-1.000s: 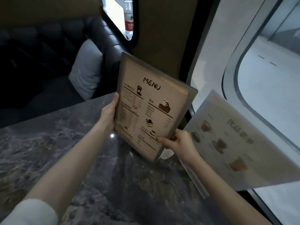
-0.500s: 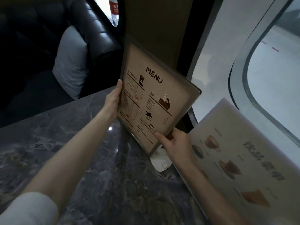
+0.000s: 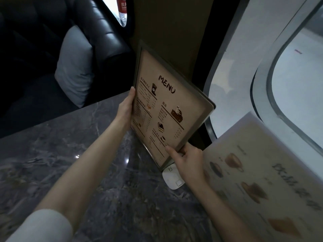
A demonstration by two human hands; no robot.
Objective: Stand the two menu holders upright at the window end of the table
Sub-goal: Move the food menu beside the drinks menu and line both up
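Gripping the framed beige "MENU" holder [image 3: 167,109] at centre frame, the left hand [image 3: 125,109] and right hand [image 3: 187,158] are closing on its side edges above the grey marble table [image 3: 87,154].

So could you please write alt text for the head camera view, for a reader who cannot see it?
Two bare hands, left hand and right hand, hold a framed menu holder headed MENU, tilted, over a dark marble table beside a curved window. A second menu holder shows at the right, and a small white device lies on the table.
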